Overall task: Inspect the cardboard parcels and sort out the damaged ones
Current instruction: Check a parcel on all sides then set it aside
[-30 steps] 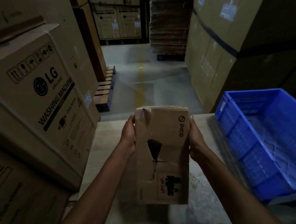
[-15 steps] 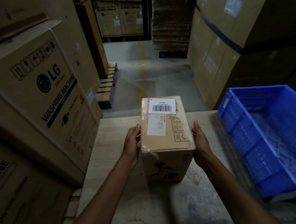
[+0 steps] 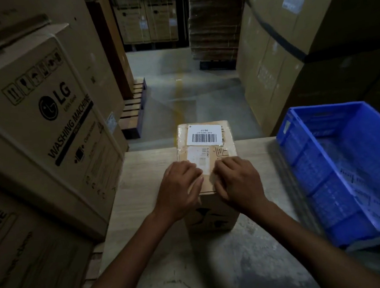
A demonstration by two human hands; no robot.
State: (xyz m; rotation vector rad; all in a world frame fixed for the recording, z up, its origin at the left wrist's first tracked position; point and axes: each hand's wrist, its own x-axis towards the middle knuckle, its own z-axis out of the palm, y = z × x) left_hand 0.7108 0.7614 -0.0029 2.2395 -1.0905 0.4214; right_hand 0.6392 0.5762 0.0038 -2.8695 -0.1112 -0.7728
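parcel (image 3: 206,156) at tabletop (image 3: 141,174) far edge | left hand (image 3: 180,189), right hand (image 3: 237,182) flat, open on top | blue crate (image 3: 334,169) at right edge | washing-machine carton (image 3: 48,122) hard against left edge

Left hand (image 3: 180,189) and right hand (image 3: 239,183) cover the near half of the parcel (image 3: 207,147) top; fingertips blurred, grip state unreadable. Small print on the barcode label (image 3: 204,135) illegible. Blue crate (image 3: 302,158), at the table (image 3: 146,169) right edge, cut off by the frame's right side. Washing machine carton (image 3: 47,113) cut off left.
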